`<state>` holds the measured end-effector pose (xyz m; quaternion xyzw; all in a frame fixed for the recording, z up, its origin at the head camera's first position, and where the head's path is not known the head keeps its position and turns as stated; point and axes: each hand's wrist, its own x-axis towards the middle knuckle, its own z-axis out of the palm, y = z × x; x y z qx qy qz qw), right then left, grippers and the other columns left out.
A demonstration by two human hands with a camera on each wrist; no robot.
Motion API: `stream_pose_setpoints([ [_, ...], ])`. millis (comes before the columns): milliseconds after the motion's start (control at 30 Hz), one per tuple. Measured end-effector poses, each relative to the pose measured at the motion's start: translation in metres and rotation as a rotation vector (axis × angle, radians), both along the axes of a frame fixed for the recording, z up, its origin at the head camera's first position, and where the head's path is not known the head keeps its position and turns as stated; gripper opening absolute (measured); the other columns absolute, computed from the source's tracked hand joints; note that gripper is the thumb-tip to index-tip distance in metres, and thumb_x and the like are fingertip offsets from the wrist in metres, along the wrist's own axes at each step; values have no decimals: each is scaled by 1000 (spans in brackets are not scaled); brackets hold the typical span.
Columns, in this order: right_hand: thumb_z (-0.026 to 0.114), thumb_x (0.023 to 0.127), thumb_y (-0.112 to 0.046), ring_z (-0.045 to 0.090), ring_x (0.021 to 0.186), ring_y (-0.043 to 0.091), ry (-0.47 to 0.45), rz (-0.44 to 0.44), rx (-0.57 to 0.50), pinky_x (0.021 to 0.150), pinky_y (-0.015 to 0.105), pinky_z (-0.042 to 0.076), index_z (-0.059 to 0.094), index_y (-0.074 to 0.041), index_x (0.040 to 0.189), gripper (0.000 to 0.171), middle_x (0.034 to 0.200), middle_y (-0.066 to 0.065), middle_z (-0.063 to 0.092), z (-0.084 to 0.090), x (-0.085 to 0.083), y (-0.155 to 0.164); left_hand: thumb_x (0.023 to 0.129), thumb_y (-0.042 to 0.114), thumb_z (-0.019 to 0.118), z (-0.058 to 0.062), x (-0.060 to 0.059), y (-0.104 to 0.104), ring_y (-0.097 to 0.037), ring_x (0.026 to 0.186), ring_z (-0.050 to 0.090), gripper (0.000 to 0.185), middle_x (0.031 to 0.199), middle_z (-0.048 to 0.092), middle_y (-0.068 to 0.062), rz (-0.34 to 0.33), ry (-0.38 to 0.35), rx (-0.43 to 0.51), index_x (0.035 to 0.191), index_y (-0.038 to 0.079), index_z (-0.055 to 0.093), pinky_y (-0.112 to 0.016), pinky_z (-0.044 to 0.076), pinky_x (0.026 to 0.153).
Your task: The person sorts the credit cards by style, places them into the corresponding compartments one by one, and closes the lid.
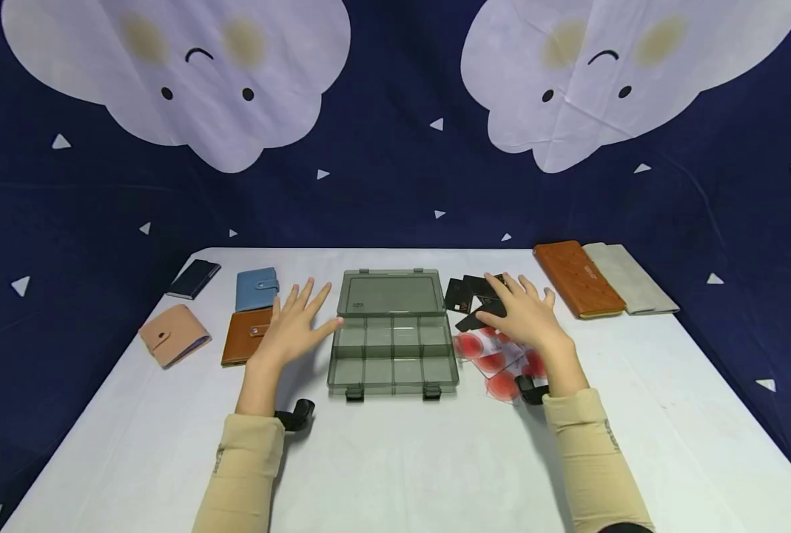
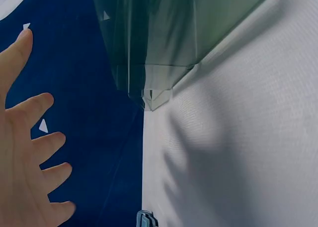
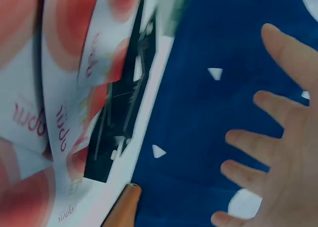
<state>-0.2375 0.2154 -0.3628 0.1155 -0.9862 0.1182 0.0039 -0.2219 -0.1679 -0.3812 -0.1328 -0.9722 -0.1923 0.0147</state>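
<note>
I see both hands spread wide and holding nothing, left hand (image 1: 293,318) beside the open organizer box (image 1: 393,333) mid-desk, right hand (image 1: 527,314) over the loose cards (image 1: 495,355); a careless sweep could scatter them off the desk (image 1: 635,414).

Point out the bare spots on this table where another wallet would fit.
Widest bare patch: the near strip of the table, in front of the organizer box and between both sleeves. Also bare: the right side below the long orange wallet. Crowded: the small wallets by the left hand, and the cards under the right hand.
</note>
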Motion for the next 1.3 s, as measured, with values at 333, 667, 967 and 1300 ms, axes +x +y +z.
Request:
stream_pose_setpoints([
  [333, 58, 87, -42, 28, 129, 43, -64, 90, -40, 90, 65, 23, 29, -16, 146, 71, 146, 18, 32, -14, -49, -2, 92, 48, 47, -8, -7, -1, -41, 121, 43, 75, 148, 26, -22, -18, -241, 298, 150, 14, 14, -57, 33, 99],
  [667, 57, 89, -31, 26, 131, 43, -276, 147, -153, 98, 69, 20, 24, -8, 147, 70, 147, 21, 28, -21, -78, -11, 94, 35, 50, -36, -12, -8, -17, 79, 59, 70, 147, 26, -23, -45, -583, 780, 150, 12, 14, -36, 55, 69],
  [967, 61, 86, -24, 22, 133, 43, -383, 128, -168, 107, 58, 19, 22, -2, 146, 75, 147, 24, 25, -26, -91, -17, 87, 10, 57, -49, -12, -19, -29, 105, 53, 80, 151, 9, -25, -132, -674, 925, 150, 16, 9, -41, 53, 79],
  [1300, 72, 76, -32, 33, 123, 41, -329, 101, 44, 96, 61, 23, 27, -12, 146, 86, 144, 20, 34, -28, -96, -26, 83, 5, 61, -51, -12, -20, -33, 110, 52, 88, 151, 5, -25, -167, -694, 943, 150, 16, 6, -43, 50, 87],
])
